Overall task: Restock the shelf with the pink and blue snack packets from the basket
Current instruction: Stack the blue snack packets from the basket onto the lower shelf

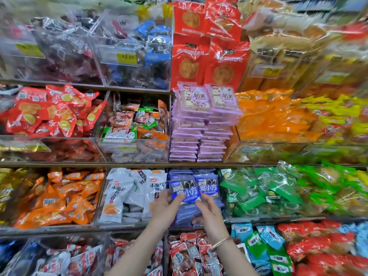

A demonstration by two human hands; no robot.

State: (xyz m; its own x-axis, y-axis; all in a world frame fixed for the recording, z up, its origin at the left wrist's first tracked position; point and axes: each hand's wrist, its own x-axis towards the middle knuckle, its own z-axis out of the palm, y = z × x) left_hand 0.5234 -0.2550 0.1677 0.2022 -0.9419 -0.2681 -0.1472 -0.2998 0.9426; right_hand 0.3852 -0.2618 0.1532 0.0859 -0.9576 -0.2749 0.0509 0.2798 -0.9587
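Steadying the blue packets (188,191) on the shelf (127,228), the left hand (169,205) pinches the front one while the right hand (210,212) waits at four o'clock, fingers loose. They stand tilted, so a careless release could tip them forward. Pink packets (199,124) tower at twelve.

Two rows of blue packets (208,186) lean upright below two neat stacks of pink packets (199,124).

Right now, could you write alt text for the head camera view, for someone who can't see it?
The left hand holds a front blue snack packet on the shelf while the right hand touches its neighbour. Two tall stacks of pink snack packets stand directly above.
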